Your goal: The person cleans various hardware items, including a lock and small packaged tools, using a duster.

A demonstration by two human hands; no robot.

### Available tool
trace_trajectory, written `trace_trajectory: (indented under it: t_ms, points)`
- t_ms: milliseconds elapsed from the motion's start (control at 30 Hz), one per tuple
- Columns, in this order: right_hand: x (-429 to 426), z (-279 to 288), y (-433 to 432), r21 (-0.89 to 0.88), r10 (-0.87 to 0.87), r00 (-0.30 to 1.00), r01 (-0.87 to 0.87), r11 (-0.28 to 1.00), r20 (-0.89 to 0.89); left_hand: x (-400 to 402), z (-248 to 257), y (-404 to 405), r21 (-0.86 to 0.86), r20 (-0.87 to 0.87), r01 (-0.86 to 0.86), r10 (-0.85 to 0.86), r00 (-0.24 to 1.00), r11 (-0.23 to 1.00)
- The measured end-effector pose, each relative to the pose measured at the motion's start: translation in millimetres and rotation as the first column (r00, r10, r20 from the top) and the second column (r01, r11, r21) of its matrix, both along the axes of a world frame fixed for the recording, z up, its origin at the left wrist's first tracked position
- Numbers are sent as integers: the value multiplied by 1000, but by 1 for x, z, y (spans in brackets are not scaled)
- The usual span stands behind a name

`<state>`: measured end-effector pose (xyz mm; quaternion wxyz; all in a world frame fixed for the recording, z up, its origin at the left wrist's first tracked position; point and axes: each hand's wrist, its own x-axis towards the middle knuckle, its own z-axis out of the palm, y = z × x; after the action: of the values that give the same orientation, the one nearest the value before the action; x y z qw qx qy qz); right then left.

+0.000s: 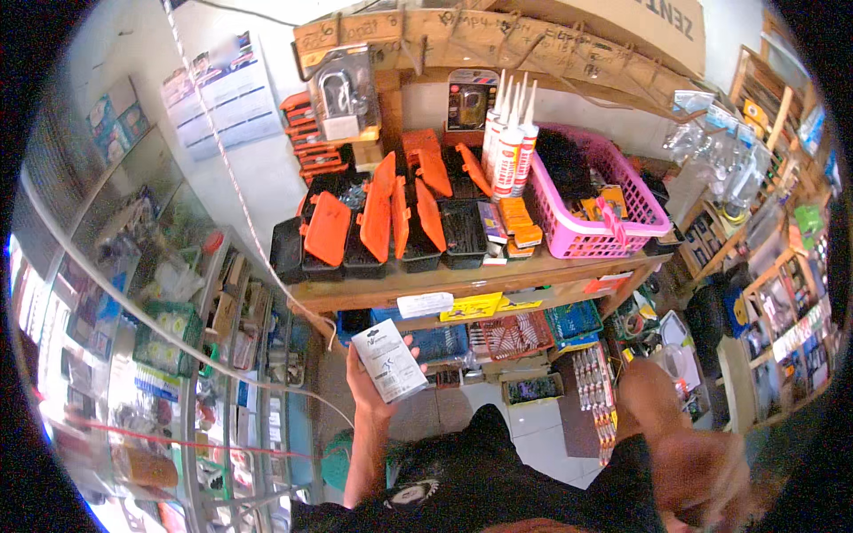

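My left hand (366, 383) holds a white-backed retail package (388, 361) upright, its printed back facing me and a hang hole at its top. It is in front of a wooden shelf unit (480, 283), just below the shelf's front edge. At the lower right my bent right arm is blurred by motion, and my right hand (716, 500) is too smeared to show its fingers or whether it holds anything. On the shelf top are black bins (464, 233) with orange lids (326, 228), silicone sealant cartridges (508, 156), small orange boxes (518, 220) and a pink plastic basket (600, 236).
Glass display cases (193, 373) line the left side, with a white rope (226, 160) hanging before them. Below the shelf top sit a blue basket (436, 343) and a red basket (516, 335). Wire hooks stick out of a wooden beam (466, 40). Goods racks (786, 313) stand at right.
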<state>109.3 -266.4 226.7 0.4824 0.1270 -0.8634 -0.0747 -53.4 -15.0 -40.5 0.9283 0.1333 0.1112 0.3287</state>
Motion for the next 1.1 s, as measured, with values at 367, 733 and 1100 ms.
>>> trace_trajectory:
  t_ms: [367,733,1100]
  points:
    - [22,12,20,282,-203,975,221,934,-91,-2,12,-15,13,33,-126,126,992,992]
    - [31,5,43,89,-486,841,518,851,-238,-1,22,-9,-16,32,-133,133,991,991]
    - [-12,-78,147,-672,-578,618,724,156,532,-11,88,8,185,-88,-316,336,938,930]
